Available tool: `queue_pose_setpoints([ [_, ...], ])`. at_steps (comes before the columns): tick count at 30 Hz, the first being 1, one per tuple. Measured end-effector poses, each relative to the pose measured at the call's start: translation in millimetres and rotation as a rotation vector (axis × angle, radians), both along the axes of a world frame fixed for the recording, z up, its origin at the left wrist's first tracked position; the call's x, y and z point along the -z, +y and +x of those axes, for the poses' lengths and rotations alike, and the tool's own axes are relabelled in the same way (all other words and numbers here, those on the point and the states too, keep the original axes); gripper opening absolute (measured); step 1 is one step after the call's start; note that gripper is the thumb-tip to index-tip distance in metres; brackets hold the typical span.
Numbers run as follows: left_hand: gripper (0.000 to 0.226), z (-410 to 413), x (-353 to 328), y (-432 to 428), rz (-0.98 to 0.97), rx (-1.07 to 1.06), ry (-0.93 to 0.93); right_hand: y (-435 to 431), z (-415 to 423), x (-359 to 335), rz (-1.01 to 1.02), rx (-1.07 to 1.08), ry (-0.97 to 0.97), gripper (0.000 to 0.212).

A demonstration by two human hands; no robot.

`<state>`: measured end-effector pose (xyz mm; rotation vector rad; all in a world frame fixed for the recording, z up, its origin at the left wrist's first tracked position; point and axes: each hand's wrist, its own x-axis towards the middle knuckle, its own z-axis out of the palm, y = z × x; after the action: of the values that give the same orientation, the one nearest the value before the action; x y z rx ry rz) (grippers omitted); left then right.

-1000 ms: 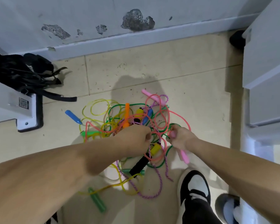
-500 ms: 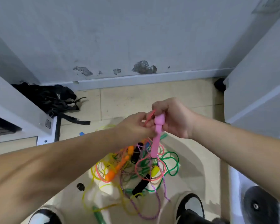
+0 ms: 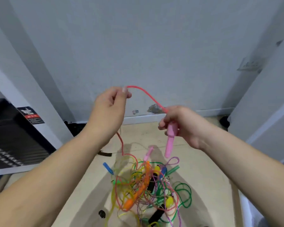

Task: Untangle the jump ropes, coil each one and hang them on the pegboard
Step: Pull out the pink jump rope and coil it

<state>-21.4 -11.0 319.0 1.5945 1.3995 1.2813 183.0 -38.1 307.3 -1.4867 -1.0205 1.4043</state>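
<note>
My right hand grips the pink handle; my left hand pinches its cord. I'd draw it slowly, without tightening the tangle.

You are gripping one pink handle in your right fingers, one red cord in your left fingers. Below them are lying a second pink handle, two blue handles, two black handles, two yellow handles and two orange handles.
</note>
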Motion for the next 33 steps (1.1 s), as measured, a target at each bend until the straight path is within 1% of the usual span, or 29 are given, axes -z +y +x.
queue_pose_setpoints([
  [1,0.029,3,-11,-4,0.071,-0.009,0.021,-8,-3,0,-0.006,-0.044,-0.020,0.025],
  [3,0.024,6,-12,-18,0.122,0.046,0.079,-20,-9,-4,0.022,-0.086,0.080,0.020],
  [5,0.022,7,8,-32,0.106,0.086,0.124,-32,-16,-11,0.030,-0.122,0.186,0.012],
  [7,0.023,3,30,-36,0.055,0.084,0.124,-40,-24,-8,-0.033,-0.109,0.213,0.021],
  [9,0.025,-6,41,-32,0.002,0.105,0.192,-46,-31,2,-0.096,-0.060,0.219,0.029],
  [13,0.026,-28,53,-24,-0.007,0.166,0.376,-52,-38,29,-0.086,-0.038,0.167,0.026],
  [16,0.026,-37,58,-22,0.030,0.085,0.486,-55,-33,35,-0.107,-0.132,0.141,0.026],
  [19,0.026,-39,56,-20,0.058,0.018,0.546,-53,-32,34,-0.148,-0.236,0.069,0.027],
  [20,0.026,-40,55,-21,0.056,0.024,0.568,-51,-32,34,-0.151,-0.253,0.075,0.030],
  [22,0.028,-40,58,-25,0.027,0.092,0.634,-47,-32,33,-0.149,-0.269,0.151,0.034],
  [24,0.032,-36,66,-31,-0.045,0.219,0.707,-45,-32,32,-0.145,-0.248,0.259,0.033],
  [25,0.031,-31,69,-36,-0.101,0.291,0.713,-45,-32,32,-0.143,-0.219,0.306,0.033],
  [26,0.030,-25,74,-42,-0.163,0.360,0.682,-47,-32,30,-0.148,-0.183,0.349,0.033],
  [28,0.029,-10,80,-58,-0.278,0.453,0.558,-48,-31,29,-0.157,-0.104,0.456,0.035],
  [30,0.031,6,81,-75,-0.357,0.515,0.518,-47,-24,32,-0.148,-0.013,0.556,0.038],
  [32,0.039,15,79,-86,-0.401,0.574,0.583,-43,-17,32,-0.111,0.097,0.612,0.038],
  [33,0.037,18,77,-89,-0.417,0.597,0.630,-42,-14,33,-0.090,0.132,0.598,0.037],
])
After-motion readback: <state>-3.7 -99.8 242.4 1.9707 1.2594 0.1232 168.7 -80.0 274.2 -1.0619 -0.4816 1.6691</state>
